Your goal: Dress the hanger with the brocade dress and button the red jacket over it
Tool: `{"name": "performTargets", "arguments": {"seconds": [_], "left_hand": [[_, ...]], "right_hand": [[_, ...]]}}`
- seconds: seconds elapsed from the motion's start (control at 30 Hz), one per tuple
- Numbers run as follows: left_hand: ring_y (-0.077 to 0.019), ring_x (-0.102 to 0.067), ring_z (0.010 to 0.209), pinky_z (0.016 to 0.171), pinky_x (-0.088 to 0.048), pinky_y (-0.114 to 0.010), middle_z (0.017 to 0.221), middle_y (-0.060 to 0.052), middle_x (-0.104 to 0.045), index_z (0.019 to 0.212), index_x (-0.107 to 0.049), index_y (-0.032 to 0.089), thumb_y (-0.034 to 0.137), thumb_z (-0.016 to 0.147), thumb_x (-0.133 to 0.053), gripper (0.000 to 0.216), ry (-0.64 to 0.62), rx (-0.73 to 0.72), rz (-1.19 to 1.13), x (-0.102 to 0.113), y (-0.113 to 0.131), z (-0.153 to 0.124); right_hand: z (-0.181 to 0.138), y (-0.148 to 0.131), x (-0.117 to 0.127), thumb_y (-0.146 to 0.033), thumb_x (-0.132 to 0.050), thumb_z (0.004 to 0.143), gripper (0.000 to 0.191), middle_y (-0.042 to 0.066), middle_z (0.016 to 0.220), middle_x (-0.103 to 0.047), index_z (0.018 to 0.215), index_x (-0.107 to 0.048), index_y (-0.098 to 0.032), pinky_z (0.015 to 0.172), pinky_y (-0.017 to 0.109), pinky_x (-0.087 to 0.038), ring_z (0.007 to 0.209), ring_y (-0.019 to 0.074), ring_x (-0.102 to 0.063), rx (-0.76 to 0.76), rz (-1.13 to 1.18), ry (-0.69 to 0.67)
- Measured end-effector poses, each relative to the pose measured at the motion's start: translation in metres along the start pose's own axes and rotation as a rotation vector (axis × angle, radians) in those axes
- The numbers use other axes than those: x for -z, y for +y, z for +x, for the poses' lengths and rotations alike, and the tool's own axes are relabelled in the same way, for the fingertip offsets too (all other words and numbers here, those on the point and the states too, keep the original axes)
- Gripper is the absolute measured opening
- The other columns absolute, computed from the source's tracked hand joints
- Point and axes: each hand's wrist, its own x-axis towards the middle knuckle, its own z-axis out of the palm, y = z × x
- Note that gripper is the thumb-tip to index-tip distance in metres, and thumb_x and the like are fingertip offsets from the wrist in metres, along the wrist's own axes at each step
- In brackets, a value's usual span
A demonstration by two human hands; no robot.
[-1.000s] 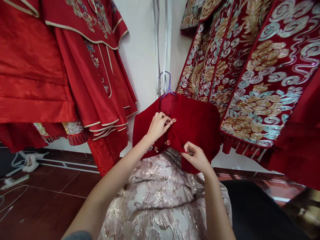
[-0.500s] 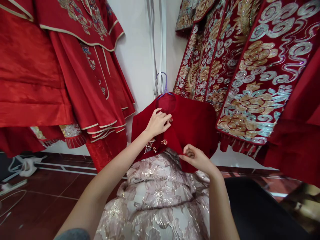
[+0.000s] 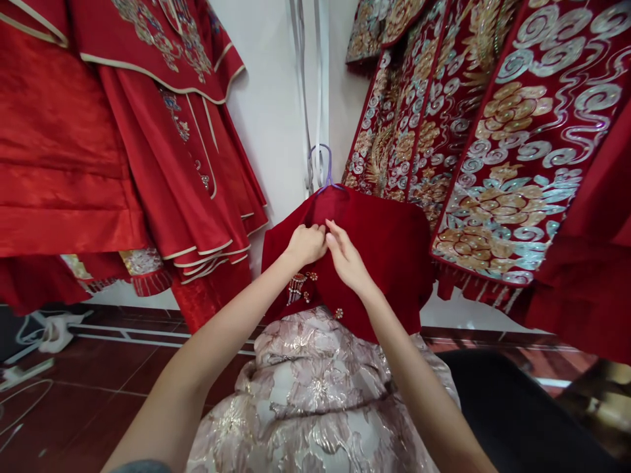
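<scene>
A dark red velvet jacket [image 3: 389,249] hangs on a purple hanger [image 3: 329,161], above a pale pink floral brocade skirt [image 3: 320,394]. At its front neckline, my left hand [image 3: 307,246] has its fingers curled onto the cloth. My right hand [image 3: 348,259] meets it there, with thumb and fingers pinched at the front edge; the fastening between the fingertips is hidden. Below my left hand, a beaded tassel ornament [image 3: 296,288] dangles on the jacket. A small jewelled flower button [image 3: 338,313] shows lower on the front panel.
Red robes [image 3: 162,151] with pale piping hang at left. Heavily embroidered red garments [image 3: 507,164] hang at right. White metal poles [image 3: 318,85] rise behind the hanger. A black seat [image 3: 513,414] stands at lower right; white shoes [image 3: 56,334] and cables lie on the left floor.
My right hand has let go of the jacket's lower front edge and moved up beside my left hand at the neckline. The front panel now hangs down flatter.
</scene>
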Motion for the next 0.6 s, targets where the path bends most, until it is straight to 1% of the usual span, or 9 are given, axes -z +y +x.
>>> {"name": "performTargets", "arguments": {"seconds": [0.07,0.13,0.2,0.27,0.3,0.37,0.47,0.53,0.6], "left_hand": [[-0.0284,-0.064,0.094,0.080,-0.045,-0.037,0.101,-0.021,-0.066,0.108,-0.061,0.005,0.024,0.089,-0.041,0.033,-0.103,0.114,0.024,0.002,0.001,-0.002],[-0.0308,-0.065,0.094,0.076,-0.047,-0.037,0.100,-0.023,-0.067,0.103,-0.065,0.004,0.021,0.087,-0.043,0.032,-0.214,0.300,0.023,0.003,0.000,-0.006],[-0.0324,-0.065,0.096,0.075,-0.048,-0.038,0.102,-0.025,-0.067,0.103,-0.066,0.004,0.021,0.087,-0.043,0.033,-0.335,0.469,0.000,0.005,-0.001,-0.009],[-0.0346,-0.063,0.103,0.078,-0.049,-0.040,0.112,-0.026,-0.064,0.109,-0.065,0.004,0.027,0.088,-0.042,0.038,-0.414,0.553,-0.044,0.005,-0.005,-0.012],[-0.0360,-0.061,0.107,0.080,-0.048,-0.042,0.118,-0.027,-0.061,0.115,-0.062,0.004,0.032,0.089,-0.041,0.044,-0.425,0.573,-0.074,0.004,-0.007,-0.014],[-0.0397,-0.056,0.114,0.084,-0.047,-0.046,0.127,-0.031,-0.053,0.127,-0.052,0.001,0.044,0.089,-0.041,0.059,-0.417,0.618,-0.144,0.001,-0.012,-0.019],[-0.0450,-0.048,0.120,0.090,-0.042,-0.055,0.131,-0.038,-0.045,0.141,-0.029,-0.003,0.054,0.084,-0.046,0.083,-0.356,0.732,-0.230,-0.007,-0.023,-0.027],[-0.0483,-0.040,0.126,0.096,-0.035,-0.061,0.136,-0.040,-0.037,0.145,-0.016,-0.003,0.060,0.081,-0.048,0.095,-0.248,0.787,-0.216,-0.013,-0.034,-0.031],[-0.0508,-0.026,0.133,0.100,-0.026,-0.065,0.144,-0.040,-0.021,0.147,-0.006,-0.001,0.062,0.077,-0.052,0.104,-0.118,0.798,-0.152,-0.017,-0.046,-0.036]], "right_hand": [[0.016,0.002,-0.010,-0.060,-0.030,0.090,0.071,0.017,0.151,-0.026,0.144,-0.026,-0.014,0.115,0.050,-0.017,0.142,0.0287,-0.017,-0.162,-0.100,0.036],[0.020,0.007,-0.010,-0.064,-0.034,0.086,0.084,0.026,0.149,-0.021,0.144,-0.022,-0.004,0.111,0.058,-0.013,0.141,0.0381,-0.012,-0.276,-0.238,0.157],[0.017,0.012,0.000,-0.065,-0.035,0.085,0.090,0.031,0.148,-0.020,0.144,-0.019,0.000,0.108,0.060,-0.016,0.139,0.0426,-0.015,-0.275,-0.388,0.262],[0.010,0.018,0.018,-0.064,-0.035,0.085,0.088,0.033,0.145,-0.025,0.143,-0.020,0.002,0.106,0.057,-0.023,0.136,0.0427,-0.023,-0.237,-0.527,0.295],[0.007,0.021,0.028,-0.063,-0.036,0.086,0.087,0.034,0.142,-0.029,0.142,-0.022,0.003,0.105,0.055,-0.026,0.134,0.0423,-0.028,-0.231,-0.583,0.293],[0.005,0.025,0.049,-0.062,-0.036,0.086,0.085,0.034,0.134,-0.039,0.139,-0.027,0.004,0.102,0.052,-0.031,0.128,0.0408,-0.037,-0.229,-0.668,0.283],[0.011,0.027,0.078,-0.061,-0.036,0.087,0.079,0.031,0.128,-0.047,0.136,-0.035,0.001,0.099,0.048,-0.035,0.123,0.0382,-0.044,-0.209,-0.753,0.276],[0.019,0.024,0.094,-0.060,-0.035,0.087,0.074,0.029,0.125,-0.051,0.133,-0.041,-0.002,0.097,0.047,-0.037,0.120,0.0373,-0.047,-0.227,-0.806,0.263],[0.029,0.020,0.105,-0.060,-0.035,0.088,0.070,0.028,0.120,-0.055,0.127,-0.048,-0.004,0.096,0.048,-0.038,0.116,0.0379,-0.050,-0.270,-0.869,0.256]]}}
